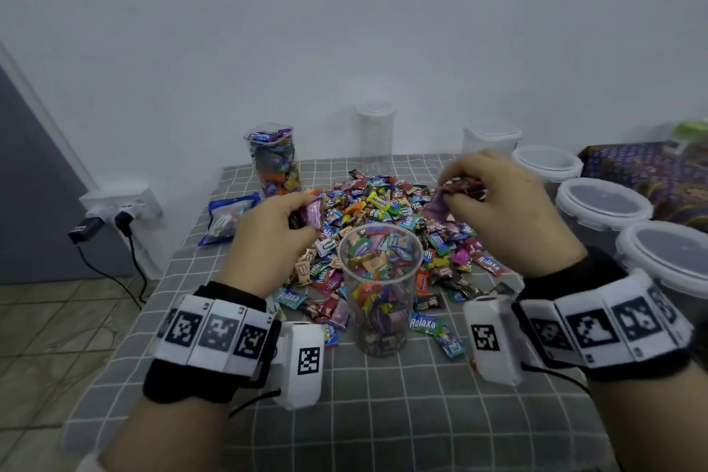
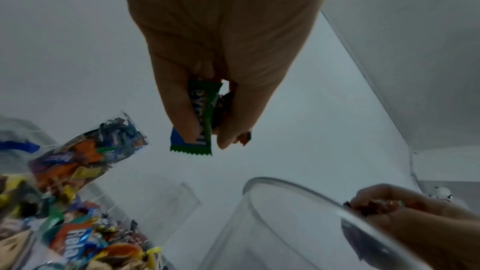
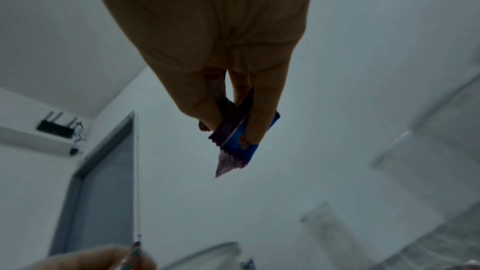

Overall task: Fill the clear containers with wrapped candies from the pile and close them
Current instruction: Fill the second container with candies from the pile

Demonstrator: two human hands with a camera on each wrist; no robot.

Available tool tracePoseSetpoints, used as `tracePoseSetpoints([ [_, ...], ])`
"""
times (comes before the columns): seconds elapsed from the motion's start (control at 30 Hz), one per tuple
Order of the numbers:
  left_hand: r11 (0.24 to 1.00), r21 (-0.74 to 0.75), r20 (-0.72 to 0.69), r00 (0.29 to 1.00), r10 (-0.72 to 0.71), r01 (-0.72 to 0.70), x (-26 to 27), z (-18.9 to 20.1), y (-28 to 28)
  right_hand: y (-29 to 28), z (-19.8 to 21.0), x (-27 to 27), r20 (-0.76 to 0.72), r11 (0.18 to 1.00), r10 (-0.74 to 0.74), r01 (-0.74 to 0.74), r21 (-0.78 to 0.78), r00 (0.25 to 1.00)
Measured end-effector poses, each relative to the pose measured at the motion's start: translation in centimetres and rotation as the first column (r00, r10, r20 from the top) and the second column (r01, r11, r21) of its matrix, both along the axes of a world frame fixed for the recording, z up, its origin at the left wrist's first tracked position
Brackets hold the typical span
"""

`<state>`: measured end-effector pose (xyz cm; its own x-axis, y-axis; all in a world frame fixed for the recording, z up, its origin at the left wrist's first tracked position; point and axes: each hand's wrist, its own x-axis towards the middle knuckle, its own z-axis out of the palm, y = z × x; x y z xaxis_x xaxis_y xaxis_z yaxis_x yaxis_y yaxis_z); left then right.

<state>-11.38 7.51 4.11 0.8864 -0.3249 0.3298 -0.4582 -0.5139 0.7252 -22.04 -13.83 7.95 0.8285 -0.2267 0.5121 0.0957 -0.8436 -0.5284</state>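
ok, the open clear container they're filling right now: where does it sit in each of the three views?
Head: open container at centre, upright on the checked cloth at the near edge of the candy pile, between both hands.
Left wrist: its rim and wall fill the bottom centre-right.
Right wrist: probably the blurred curved rim at the bottom edge; too soft to be sure.
Shared landmark: the right hand, also at lower right in the left wrist view.

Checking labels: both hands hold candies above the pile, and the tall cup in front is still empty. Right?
Not quite. The cup is already mostly full of candies, as the head view shows. The rest holds: the left hand and right hand each grip candies above the pile.
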Motion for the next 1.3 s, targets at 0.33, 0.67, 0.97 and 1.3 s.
tracePoseSetpoints([
  [0.33, 0.992, -0.007, 0.046, 0.991, -0.125, 0.126, -1.6, 1.3, -1.1, 3.4, -2.6, 1.0, -0.079, 0.978, 0.195, -0.200, -0.061, 0.978],
  [0.67, 0.982, 0.002, 0.037, 0.981, -0.189, 0.189, -2.0, 2.1, -2.4, 3.4, -5.1, 0.3, 0.024, 0.964, 0.174, -0.175, 0.200, 0.984],
  [0.97, 0.958, 0.069, 0.009, 0.960, -0.280, 0.279, -2.4, 1.4, -4.5, 3.7, -8.9, 0.5, -0.067, 0.670, 0.414, -0.254, 0.698, 0.908],
  [1.3, 0.917, 0.056, -0.082, 0.917, -0.390, 0.395, -1.7, 1.3, -4.8, 2.0, -8.7, 0.7, -0.154, 0.740, 0.478, -0.302, 0.600, 0.865],
])
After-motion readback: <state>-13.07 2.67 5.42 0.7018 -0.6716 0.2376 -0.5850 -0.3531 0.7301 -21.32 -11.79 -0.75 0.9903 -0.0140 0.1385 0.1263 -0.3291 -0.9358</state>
